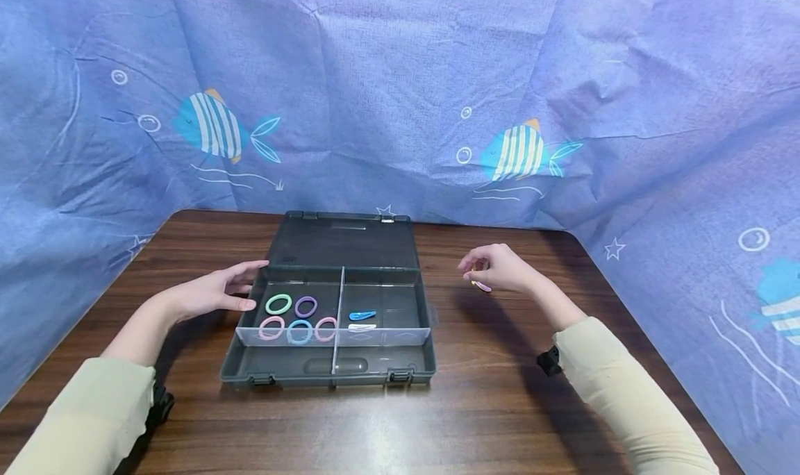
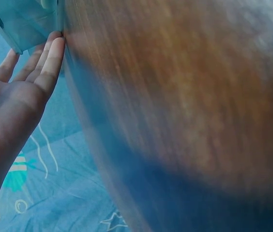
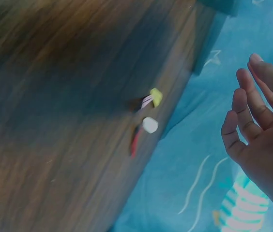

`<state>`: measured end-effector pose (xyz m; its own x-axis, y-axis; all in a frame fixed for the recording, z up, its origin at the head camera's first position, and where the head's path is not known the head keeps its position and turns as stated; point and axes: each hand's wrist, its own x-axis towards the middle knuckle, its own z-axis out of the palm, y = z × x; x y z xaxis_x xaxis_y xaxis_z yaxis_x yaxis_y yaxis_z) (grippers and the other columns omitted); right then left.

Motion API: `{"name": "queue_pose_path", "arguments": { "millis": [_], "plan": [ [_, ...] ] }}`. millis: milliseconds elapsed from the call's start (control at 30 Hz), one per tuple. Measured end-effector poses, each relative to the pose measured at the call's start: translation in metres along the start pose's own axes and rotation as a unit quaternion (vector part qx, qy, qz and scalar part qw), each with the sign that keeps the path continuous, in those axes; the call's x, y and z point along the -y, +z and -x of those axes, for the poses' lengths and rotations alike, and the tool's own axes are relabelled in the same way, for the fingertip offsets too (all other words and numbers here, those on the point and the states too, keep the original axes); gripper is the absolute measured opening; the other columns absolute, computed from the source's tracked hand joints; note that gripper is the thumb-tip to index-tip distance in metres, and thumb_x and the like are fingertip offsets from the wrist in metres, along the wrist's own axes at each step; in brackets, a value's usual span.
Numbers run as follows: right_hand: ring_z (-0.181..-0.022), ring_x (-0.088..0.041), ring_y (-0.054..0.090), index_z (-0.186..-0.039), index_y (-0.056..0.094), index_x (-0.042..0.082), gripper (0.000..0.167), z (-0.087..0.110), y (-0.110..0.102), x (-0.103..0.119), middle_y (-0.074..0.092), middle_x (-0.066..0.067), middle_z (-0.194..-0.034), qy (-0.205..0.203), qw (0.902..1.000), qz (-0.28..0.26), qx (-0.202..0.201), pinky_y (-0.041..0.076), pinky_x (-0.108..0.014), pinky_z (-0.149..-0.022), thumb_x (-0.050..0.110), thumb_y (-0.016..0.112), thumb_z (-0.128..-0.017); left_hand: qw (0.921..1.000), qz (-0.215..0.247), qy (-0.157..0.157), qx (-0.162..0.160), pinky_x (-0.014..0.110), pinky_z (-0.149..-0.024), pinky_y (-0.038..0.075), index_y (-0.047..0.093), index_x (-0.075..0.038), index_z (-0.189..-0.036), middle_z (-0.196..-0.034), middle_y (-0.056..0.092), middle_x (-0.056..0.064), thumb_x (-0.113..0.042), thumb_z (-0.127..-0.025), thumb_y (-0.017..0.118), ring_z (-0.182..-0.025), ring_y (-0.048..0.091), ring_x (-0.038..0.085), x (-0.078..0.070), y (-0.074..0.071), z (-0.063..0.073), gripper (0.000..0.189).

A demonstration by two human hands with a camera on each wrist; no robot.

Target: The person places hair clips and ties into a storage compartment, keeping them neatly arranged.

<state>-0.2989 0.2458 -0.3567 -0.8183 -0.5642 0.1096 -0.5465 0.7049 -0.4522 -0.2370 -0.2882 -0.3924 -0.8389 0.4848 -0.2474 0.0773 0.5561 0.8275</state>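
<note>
- Two small clips lie near each other on the table [image 1: 487,405], right of the case: a yellow-ended clip [image 3: 152,98] with striping and a white-ended clip [image 3: 147,126] with a red shank. Both blurred in the right wrist view.
- Right hand [image 1: 496,267]: poised over the clips, fingers loosely bent, nothing seen in its grasp.
- Storage case [image 1: 312,379]: grey, translucent, lid [image 1: 347,242] laid back; dividers part it.
- Rear right compartment: a blue clip [image 1: 362,315] and a white clip [image 1: 362,328].
- Rear left compartment: five rings, being one green ring [image 1: 278,296], one purple, one blue and two pink.
- Left hand [image 1: 215,294]: at the case's left wall, fingers extended and spread, apparently touching it, not clenched.
- Backdrop: blue fish-print curtain [image 1: 387,79] behind the table.
- Assessment: the step in hand appears to be a reach for the loose clips. The next move calls for lowering the right fingertips and pinching one slim clip without nudging its neighbour.
</note>
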Motion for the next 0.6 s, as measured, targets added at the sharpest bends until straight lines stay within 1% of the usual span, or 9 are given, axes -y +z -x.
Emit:
{"name": "queue_pose_path", "arguments": {
  "millis": [133,200,367,600],
  "plan": [
    [-0.056,-0.014,0.057,-0.092,0.072,0.008,0.015,0.003,0.002,-0.012,0.068,0.001,-0.072,0.024,0.9996,-0.001,-0.015,0.043,-0.023,-0.052,0.008,0.070,-0.077,1.0000,0.001,0.000,0.001,0.062,-0.103,0.030,0.011,-0.014,-0.152,-0.151,0.014,0.031,-0.025,-0.089,0.065,-0.134,0.024,0.052,0.000,0.000,0.000,0.084],
    [-0.058,-0.013,0.055,-0.091,0.072,0.008,0.015,0.004,0.003,-0.018,0.068,0.003,-0.073,0.032,0.9992,0.003,-0.023,0.042,-0.023,-0.053,0.007,0.069,-0.076,1.0000,0.000,-0.002,0.000,0.062,-0.103,0.029,0.011,-0.014,-0.152,-0.151,0.015,0.031,-0.025,-0.089,0.066,-0.134,0.024,0.051,0.001,0.000,0.000,0.084],
    [-0.063,-0.010,0.054,-0.092,0.072,0.006,0.014,0.002,0.009,-0.030,0.067,0.003,-0.074,0.038,0.9988,0.007,-0.030,0.042,-0.023,-0.056,0.006,0.070,-0.077,1.0000,0.003,0.002,0.001,0.062,-0.103,0.030,0.011,-0.013,-0.152,-0.150,0.015,0.031,-0.024,-0.089,0.065,-0.133,0.024,0.052,0.000,0.001,0.001,0.084],
    [-0.061,-0.012,0.050,-0.091,0.072,0.004,0.013,-0.003,0.017,-0.043,0.065,0.001,-0.071,0.048,0.9980,0.008,-0.040,0.039,-0.024,-0.054,0.006,0.071,-0.078,1.0000,0.005,0.002,-0.001,0.062,-0.102,0.031,0.011,-0.014,-0.152,-0.150,0.016,0.032,-0.024,-0.089,0.066,-0.133,0.024,0.052,-0.002,0.001,0.001,0.084]
  ]
}}
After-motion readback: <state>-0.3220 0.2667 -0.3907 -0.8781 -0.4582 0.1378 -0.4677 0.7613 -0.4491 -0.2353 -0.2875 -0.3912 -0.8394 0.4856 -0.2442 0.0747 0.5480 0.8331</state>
